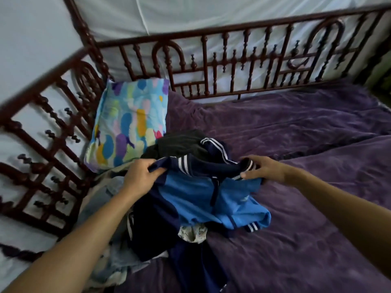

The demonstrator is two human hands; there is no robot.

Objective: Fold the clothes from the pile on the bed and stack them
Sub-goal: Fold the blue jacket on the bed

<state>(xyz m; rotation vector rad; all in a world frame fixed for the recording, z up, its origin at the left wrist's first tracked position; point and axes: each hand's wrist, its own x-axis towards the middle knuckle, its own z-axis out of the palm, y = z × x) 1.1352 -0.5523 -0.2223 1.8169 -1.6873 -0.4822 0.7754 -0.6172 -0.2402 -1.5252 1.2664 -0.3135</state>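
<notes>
Over the pile (pixel 169 218), my left hand (pixel 138 176) and right hand (pixel 262 169) pinch the blue jacket (pixel 211 195) shoulders; I should lift evenly, keeping it straight.

We see a blue and navy jacket (pixel 211 197) with white stripes, lying front-up atop the rumpled pile (pixel 152 225) on the bed (pixel 306 208).

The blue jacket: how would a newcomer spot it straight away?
On the purple bedspread, find the clothes pile beside the colourful pillow. The jacket lies on top, left hand and right hand gripping its shoulders. Only it has a bright blue front with white-striped navy trim.
</notes>
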